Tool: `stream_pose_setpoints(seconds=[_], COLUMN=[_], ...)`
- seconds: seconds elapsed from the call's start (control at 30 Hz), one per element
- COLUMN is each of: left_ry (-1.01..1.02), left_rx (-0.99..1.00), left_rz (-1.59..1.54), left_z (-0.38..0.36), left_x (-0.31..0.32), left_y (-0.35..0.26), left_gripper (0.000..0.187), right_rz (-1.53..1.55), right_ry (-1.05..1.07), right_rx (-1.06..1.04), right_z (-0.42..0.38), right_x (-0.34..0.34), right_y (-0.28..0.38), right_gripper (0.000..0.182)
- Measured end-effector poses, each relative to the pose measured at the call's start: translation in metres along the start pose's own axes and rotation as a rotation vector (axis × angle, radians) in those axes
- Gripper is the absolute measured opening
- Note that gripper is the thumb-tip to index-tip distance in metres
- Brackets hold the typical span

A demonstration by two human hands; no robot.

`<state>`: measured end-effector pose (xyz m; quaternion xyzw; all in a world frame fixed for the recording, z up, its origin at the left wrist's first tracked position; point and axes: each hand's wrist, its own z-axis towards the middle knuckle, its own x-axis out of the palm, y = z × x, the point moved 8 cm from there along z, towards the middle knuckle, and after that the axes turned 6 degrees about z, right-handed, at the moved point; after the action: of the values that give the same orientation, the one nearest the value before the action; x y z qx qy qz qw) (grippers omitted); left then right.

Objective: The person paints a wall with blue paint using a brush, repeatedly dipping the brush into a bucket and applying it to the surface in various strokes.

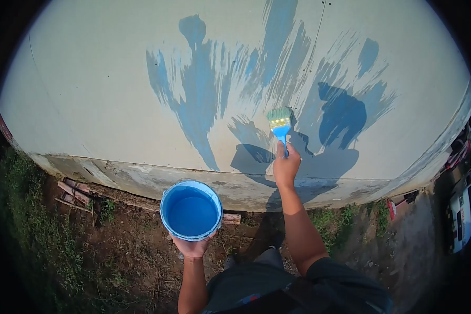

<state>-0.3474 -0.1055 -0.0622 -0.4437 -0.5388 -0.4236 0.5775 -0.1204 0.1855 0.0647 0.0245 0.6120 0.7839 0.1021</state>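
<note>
My right hand (287,165) grips the blue handle of a wide paintbrush (280,123), its bristles pointing up against the pale wall (104,104). Whether the bristle tips press on the surface is hard to tell. Streaks of blue paint (199,89) spread over the wall above and to both sides of the brush. Lower left, my left hand (193,247) supports a bucket (192,209) of blue paint from beneath, with its open top facing me. Most of the left fingers are hidden behind the bucket.
Weathered concrete (125,175) runs along the wall's foot. Wooden planks (78,193) lie on the soil at its base, with grass (36,225) on the left. A white vehicle (459,220) stands at far right. My shadow (343,118) falls across the wall.
</note>
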Motion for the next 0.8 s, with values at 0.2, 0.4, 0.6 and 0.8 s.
stream_pose_setpoints(seconds=[0.2,0.4,0.6,0.8], left_ry=[-0.011,0.024,-0.058,-0.085], left_rx=[0.001,0.023,0.031,0.013], left_rz=[-0.009,0.056,0.092,0.163], left_z=[0.011,0.019,0.025,0.026], left_x=[-0.002,-0.022,-0.031,0.001], left_y=[-0.003,-0.013,-0.011,0.000], left_gripper=[0.092,0.092,0.091,0.082], right_rz=[-0.154,0.171,0.276,0.013], right_ry=[-0.004,-0.035,-0.007,-0.046], right_rx=[0.170,0.720,0.391,-0.050], right_z=[-0.009,-0.023,0.012,0.039], right_x=[-0.018,-0.024,-0.018,-0.026], right_y=[-0.151,-0.215,-0.009,-0.009], right_gripper=[0.032,0.026,0.026,0.029])
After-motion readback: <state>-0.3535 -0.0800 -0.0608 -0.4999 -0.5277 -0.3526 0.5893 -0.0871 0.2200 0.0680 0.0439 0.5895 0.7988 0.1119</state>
